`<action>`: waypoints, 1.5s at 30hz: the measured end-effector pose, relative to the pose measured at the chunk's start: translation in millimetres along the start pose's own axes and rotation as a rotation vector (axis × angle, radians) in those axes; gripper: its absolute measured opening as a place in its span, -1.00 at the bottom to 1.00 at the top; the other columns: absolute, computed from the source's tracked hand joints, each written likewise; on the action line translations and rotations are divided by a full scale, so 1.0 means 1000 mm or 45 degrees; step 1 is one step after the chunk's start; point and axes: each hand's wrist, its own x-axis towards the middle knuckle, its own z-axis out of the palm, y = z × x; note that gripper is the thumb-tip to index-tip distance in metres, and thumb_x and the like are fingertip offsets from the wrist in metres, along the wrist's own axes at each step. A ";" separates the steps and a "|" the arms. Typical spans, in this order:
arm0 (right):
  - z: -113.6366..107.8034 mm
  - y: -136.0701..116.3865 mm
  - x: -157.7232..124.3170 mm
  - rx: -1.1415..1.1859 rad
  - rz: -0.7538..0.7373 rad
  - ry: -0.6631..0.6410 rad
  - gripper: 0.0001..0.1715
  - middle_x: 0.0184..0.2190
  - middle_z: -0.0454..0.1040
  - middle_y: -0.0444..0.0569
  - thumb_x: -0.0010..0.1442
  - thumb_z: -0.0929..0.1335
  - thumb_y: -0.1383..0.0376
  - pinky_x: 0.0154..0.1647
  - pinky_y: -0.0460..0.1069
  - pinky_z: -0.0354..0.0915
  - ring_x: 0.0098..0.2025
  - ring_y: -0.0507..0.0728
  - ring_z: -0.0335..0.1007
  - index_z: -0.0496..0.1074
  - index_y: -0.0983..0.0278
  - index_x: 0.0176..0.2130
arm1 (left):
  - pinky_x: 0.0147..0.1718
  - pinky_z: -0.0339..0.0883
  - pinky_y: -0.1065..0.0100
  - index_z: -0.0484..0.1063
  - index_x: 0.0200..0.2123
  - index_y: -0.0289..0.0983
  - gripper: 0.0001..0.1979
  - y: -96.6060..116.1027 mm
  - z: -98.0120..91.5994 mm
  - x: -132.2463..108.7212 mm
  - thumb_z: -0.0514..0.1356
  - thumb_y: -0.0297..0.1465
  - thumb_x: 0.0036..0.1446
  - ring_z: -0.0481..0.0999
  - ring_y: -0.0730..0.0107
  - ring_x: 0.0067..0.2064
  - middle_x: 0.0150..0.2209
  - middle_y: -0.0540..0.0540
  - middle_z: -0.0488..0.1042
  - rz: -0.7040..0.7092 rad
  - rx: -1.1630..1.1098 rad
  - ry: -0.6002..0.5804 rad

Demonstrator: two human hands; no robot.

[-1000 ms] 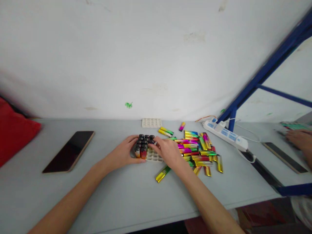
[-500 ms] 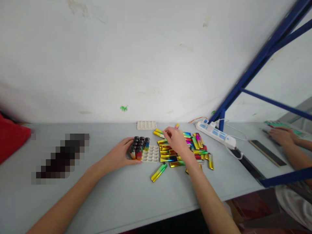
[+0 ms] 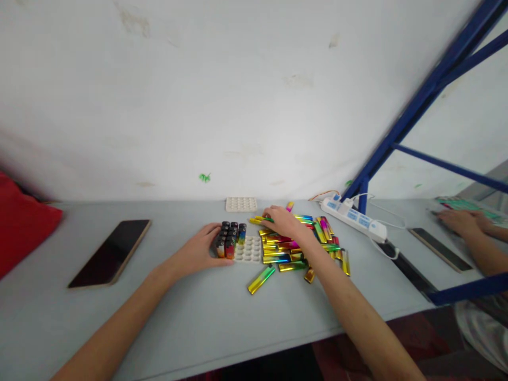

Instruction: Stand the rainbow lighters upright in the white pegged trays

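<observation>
My left hand (image 3: 198, 250) rests on the table with its fingers curled against the left side of a white tray (image 3: 249, 250), where several lighters (image 3: 230, 237) stand upright with black tops. My right hand (image 3: 282, 221) is beyond the tray, fingers pinched on a yellow-green lighter (image 3: 260, 219) at the far edge of a pile of shiny multicoloured lighters (image 3: 301, 246). One gold-green lighter (image 3: 261, 279) lies alone in front of the tray.
A second white tray (image 3: 241, 203) lies near the wall. A dark phone (image 3: 111, 252) is at the left, beside a red cloth (image 3: 21, 225). A white power strip (image 3: 353, 217) and blue frame (image 3: 400, 127) stand right. Another person's hands (image 3: 460, 222) work at far right.
My right hand left the tray, reached back to the far side of the pile and closed on a yellow-green lighter. My left hand stayed against the tray.
</observation>
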 end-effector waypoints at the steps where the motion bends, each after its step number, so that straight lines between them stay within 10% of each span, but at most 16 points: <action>1: 0.000 0.002 0.000 0.025 -0.024 0.002 -0.74 0.15 0.71 0.23 0.63 0.51 0.26 0.25 0.06 0.41 0.17 0.27 0.67 0.67 0.33 0.21 | 0.59 0.41 -0.34 0.63 0.30 -0.17 -0.08 0.001 -0.001 0.000 0.65 0.06 -0.09 0.57 -0.52 0.50 0.45 -0.39 0.60 -0.010 -0.002 -0.008; 11: 0.005 0.010 -0.023 0.342 -0.118 0.341 -0.75 0.05 0.77 0.18 0.67 0.42 0.30 0.22 0.10 0.43 0.09 0.29 0.70 0.72 0.28 0.15 | 0.60 0.42 -0.36 0.61 0.33 -0.17 -0.09 0.001 -0.001 -0.006 0.64 0.12 -0.01 0.57 -0.48 0.51 0.48 -0.41 0.57 0.023 0.001 -0.015; 18: 0.014 -0.008 -0.026 0.969 0.025 0.544 -0.51 -0.46 0.42 -0.21 0.48 0.52 -0.17 -0.25 0.02 0.26 -0.38 0.13 0.34 0.63 0.19 -0.09 | 0.58 0.44 -0.35 0.62 0.33 -0.20 -0.14 0.000 -0.002 -0.008 0.61 0.13 0.09 0.60 -0.46 0.49 0.48 -0.43 0.57 0.062 0.032 -0.012; 21: 0.019 -0.018 -0.022 1.234 0.083 0.529 -0.23 -0.46 0.32 -0.20 0.40 0.47 -0.44 -0.27 0.03 0.26 -0.35 0.13 0.29 0.44 0.15 -0.32 | 0.54 0.49 -0.35 0.64 0.31 -0.20 -0.18 0.001 -0.002 -0.009 0.62 0.09 0.10 0.64 -0.46 0.45 0.45 -0.42 0.61 0.078 0.051 0.004; 26: 0.027 -0.038 -0.023 1.525 0.018 0.354 -0.20 -0.34 0.50 -0.16 0.47 0.35 -0.51 -0.19 0.06 0.43 -0.35 0.13 0.43 0.46 0.12 -0.15 | 0.53 0.54 -0.28 0.63 0.35 -0.14 -0.21 0.004 -0.003 -0.011 0.61 0.02 0.13 0.65 -0.39 0.44 0.45 -0.34 0.62 0.102 0.079 0.017; 30: 0.031 -0.051 -0.023 1.764 0.066 0.258 -0.16 -0.47 0.24 -0.31 0.33 0.45 -0.55 -0.49 -0.04 0.11 -0.53 0.05 0.10 0.43 0.10 -0.06 | 0.52 0.55 -0.28 0.63 0.37 -0.07 -0.17 0.007 -0.003 -0.011 0.63 0.01 0.06 0.64 -0.40 0.45 0.44 -0.31 0.62 0.079 0.071 0.006; 34: 0.029 -0.055 -0.022 1.868 0.217 0.222 -0.02 -0.55 0.00 -0.31 0.27 0.34 -0.69 -0.52 -0.03 -0.14 -0.54 0.01 -0.16 0.23 0.10 -0.40 | 0.52 0.55 -0.31 0.64 0.36 -0.05 -0.17 0.007 -0.003 -0.010 0.62 0.03 0.05 0.63 -0.42 0.46 0.45 -0.31 0.62 0.077 0.059 0.007; 45: 0.030 -0.057 -0.024 1.570 0.413 0.324 -0.18 -0.65 0.09 -0.21 0.54 0.18 -0.36 -0.48 0.00 0.03 -0.54 0.08 0.05 0.16 0.08 -0.53 | 0.53 0.53 -0.23 0.63 0.33 -0.16 -0.21 0.001 -0.001 -0.009 0.59 0.06 0.13 0.67 -0.35 0.43 0.43 -0.36 0.64 0.079 0.159 0.014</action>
